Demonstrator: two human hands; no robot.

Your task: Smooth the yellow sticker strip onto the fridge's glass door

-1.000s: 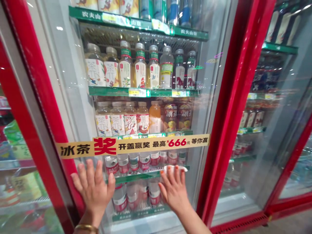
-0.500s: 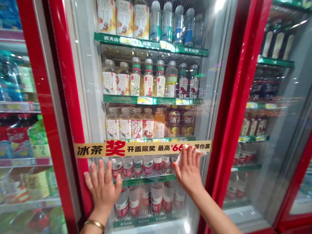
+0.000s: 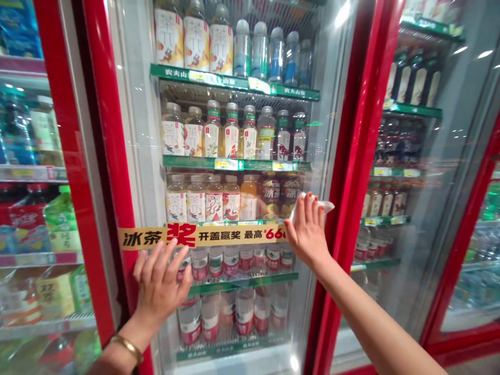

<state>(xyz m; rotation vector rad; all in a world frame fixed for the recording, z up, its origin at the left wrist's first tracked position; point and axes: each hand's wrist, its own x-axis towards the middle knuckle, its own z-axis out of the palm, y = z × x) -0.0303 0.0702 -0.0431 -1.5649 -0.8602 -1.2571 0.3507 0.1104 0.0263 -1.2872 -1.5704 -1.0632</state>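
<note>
My right hand (image 3: 310, 234) presses a thin white wiping cloth (image 3: 327, 206) against the glass door (image 3: 136, 130) of a drinks cooler. The cloth sticks out past the fingertips, near the door's right red frame. My left hand (image 3: 162, 278) is open with fingers spread at the lower left of the same door, holding nothing. Its fingertips overlap the lower edge of a yellow banner strip (image 3: 224, 235) printed with Chinese characters. My right hand and forearm hide the strip's right end. Whether every left finger touches the glass, I cannot tell.
Behind the glass, bottles stand on green-edged shelves (image 3: 234, 164). Red door frames (image 3: 351, 156) border the door on both sides. A neighbouring cooler with bottles (image 3: 416, 78) stands to the right. On the left, shelves hold bottles and cartons (image 3: 62, 219).
My right hand has moved up with the cloth, from the banner to above it. The left hand's fingers have risen slightly onto the banner's edge. The view has shifted a little to the right.
</note>
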